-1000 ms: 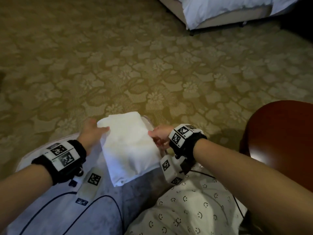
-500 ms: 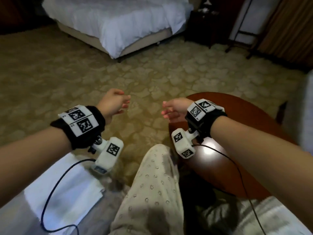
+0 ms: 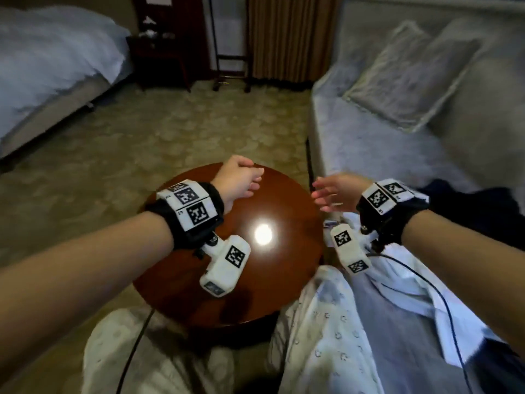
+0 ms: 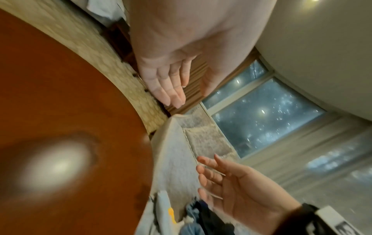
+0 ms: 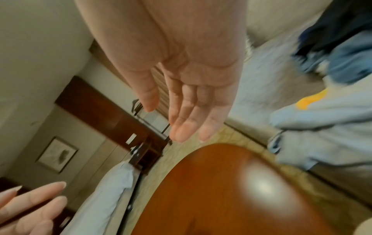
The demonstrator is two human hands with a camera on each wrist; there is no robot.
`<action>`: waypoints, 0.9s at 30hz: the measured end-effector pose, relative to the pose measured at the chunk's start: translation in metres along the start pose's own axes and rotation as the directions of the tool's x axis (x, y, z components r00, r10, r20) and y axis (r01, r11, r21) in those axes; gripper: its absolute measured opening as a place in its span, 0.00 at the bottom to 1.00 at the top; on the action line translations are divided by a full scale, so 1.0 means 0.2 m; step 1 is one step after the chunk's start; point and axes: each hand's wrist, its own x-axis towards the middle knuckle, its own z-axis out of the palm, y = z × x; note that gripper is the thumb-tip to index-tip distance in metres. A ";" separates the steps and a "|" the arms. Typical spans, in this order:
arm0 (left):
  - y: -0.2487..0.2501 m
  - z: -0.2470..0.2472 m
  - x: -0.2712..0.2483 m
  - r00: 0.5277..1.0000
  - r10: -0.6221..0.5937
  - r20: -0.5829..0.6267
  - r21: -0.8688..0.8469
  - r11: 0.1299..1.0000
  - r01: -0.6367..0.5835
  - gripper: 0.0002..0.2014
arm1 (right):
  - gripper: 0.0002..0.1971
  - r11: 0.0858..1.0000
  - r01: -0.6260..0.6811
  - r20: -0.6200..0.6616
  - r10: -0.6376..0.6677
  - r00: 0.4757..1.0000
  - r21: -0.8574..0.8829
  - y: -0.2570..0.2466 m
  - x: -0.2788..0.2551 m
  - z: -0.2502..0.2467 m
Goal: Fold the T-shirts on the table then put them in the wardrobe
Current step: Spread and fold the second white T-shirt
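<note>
dim warm indoor light on my feed. hard white glare spot on the glossy table (image 3: pixel 264 235), repeated and smeared in both wrist views. sofa (image 3: pixel 397 143) and cushion (image 3: pixel 412 78) streaked with motion blur, bed (image 3: pixel 42 66) soft too. wrist views bend straight lines near the edges; my left hand (image 4: pixel 167 82) and right hand (image 5: pixel 193 101) look blurry up close. window (image 4: pixel 267 117) dark with reflected lamp specks.

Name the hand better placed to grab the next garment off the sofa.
Right. The right hand is open beside the pale garment and dark clothes on the sofa. The left hand hovers over the round table, farther away.
</note>
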 end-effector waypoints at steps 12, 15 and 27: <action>-0.01 0.89 0.03 0.934 -0.060 0.352 0.119 0.993 0.019 0.11 | 0.14 0.975 -0.156 -0.463 0.212 0.861 0.157 0.63 -0.20 -1.01; -0.05 1.05 0.03 0.907 -0.099 0.410 0.187 0.982 0.023 0.15 | 0.14 0.966 -0.258 -0.549 0.206 0.810 -0.018 0.77 -0.24 -1.08; -0.18 1.38 0.02 0.817 -0.200 0.541 0.279 0.959 0.050 0.08 | 0.48 0.464 -0.567 -0.615 0.060 0.786 -0.680 1.28 -0.17 -1.09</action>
